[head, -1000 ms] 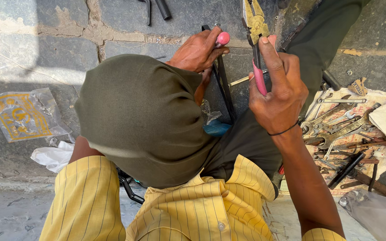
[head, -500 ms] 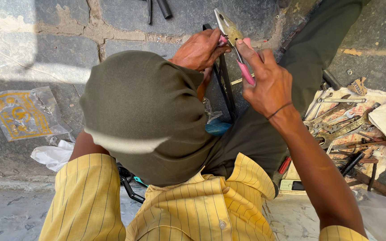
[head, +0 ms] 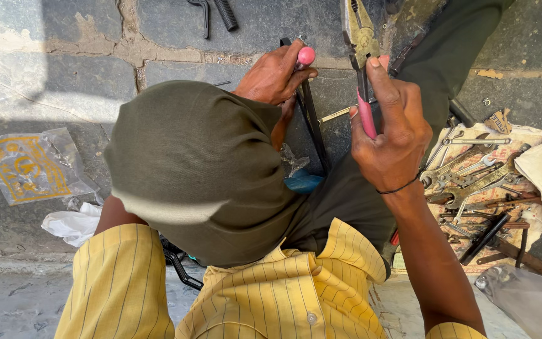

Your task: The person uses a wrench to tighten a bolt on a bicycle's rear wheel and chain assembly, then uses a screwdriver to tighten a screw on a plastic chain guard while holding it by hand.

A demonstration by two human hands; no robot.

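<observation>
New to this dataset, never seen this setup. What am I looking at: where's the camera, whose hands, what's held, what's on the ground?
There is no machine here: a person works with two bare hands. The one camera sits on their head and looks straight down, so you see a knee in olive trousers and yellow striped sleeves. The right hand grips pliers by their pink handles, jaws pointing away. The left hand holds a pink-tipped handle against a thin black bar. All this is over a stone pavement. To the right, a cloth carries a pile of spanners. To the left lies a clear plastic bag with yellow print.
</observation>
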